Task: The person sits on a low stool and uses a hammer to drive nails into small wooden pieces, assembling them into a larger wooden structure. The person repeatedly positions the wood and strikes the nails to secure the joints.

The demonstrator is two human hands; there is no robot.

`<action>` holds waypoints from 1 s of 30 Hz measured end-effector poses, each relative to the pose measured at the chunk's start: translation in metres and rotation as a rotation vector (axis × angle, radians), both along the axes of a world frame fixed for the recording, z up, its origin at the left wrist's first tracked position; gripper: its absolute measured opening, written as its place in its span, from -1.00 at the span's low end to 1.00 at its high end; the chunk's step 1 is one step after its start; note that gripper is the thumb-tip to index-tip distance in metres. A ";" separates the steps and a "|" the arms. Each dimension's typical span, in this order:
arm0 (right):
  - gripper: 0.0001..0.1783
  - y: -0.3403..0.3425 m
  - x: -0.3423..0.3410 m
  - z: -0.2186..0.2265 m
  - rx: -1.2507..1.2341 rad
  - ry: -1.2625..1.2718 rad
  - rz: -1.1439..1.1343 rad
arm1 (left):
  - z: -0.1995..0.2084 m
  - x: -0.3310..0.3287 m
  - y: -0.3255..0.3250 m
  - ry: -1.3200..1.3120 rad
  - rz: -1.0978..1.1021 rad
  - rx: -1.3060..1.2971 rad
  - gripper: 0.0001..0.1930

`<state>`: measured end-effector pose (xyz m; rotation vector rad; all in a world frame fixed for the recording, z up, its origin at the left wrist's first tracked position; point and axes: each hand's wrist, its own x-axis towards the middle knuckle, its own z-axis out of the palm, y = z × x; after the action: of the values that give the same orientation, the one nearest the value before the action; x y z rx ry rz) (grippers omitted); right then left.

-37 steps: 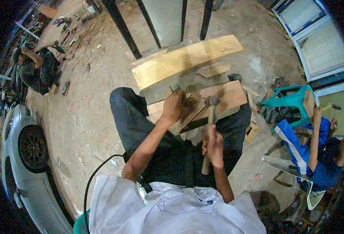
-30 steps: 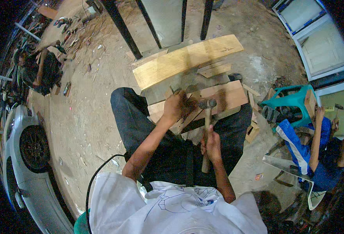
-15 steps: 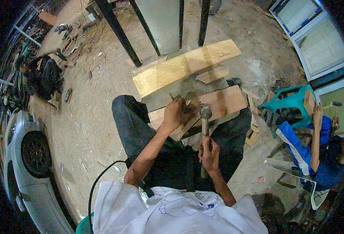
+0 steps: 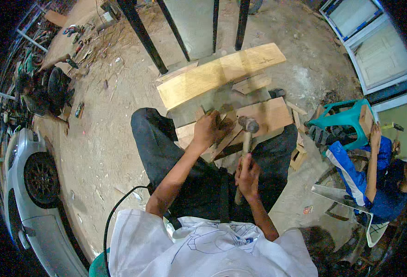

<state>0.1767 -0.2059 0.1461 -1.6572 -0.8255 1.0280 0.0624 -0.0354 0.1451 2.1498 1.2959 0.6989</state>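
My right hand (image 4: 247,177) is wrapped round the wooden handle of a hammer (image 4: 246,143). The metal head is just right of my left hand, over a pale wooden block (image 4: 270,116) that lies across my lap. My left hand (image 4: 208,130) is closed at the block's left part. A thin, slim piece sticks up by its fingers, too small and shadowed to name. Beyond both hands a long, light wooden board (image 4: 222,74) lies crosswise, with a shorter wood offcut (image 4: 252,84) on its near side.
At right, a person (image 4: 374,175) holds a wooden piece against a green plastic stool (image 4: 339,117) and grips a hammer. Another person (image 4: 44,92) crouches at far left near tools. A silver car (image 4: 39,203) stands left. Dark metal legs (image 4: 143,37) rise beyond the board.
The hammer head has moved slightly up and to the right, while my left hand stays nearly in place. The crouching person at far left has stretched an arm out.
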 end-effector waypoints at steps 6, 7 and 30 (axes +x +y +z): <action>-0.41 0.000 0.003 0.035 -0.192 0.133 0.070 | 0.007 -0.006 -0.002 -0.070 -0.007 -0.050 -0.58; -0.43 -0.005 -0.001 0.031 -0.112 0.129 0.057 | -0.019 -0.007 0.000 -0.002 0.023 -0.091 -0.56; -0.38 0.007 0.041 0.001 -0.201 0.358 -0.149 | -0.055 0.010 0.003 -0.093 0.040 -0.042 -0.46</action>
<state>0.2179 -0.1988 0.1475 -1.6064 -0.3678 1.2855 0.0726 -0.0326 0.0897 2.0383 1.2963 0.7721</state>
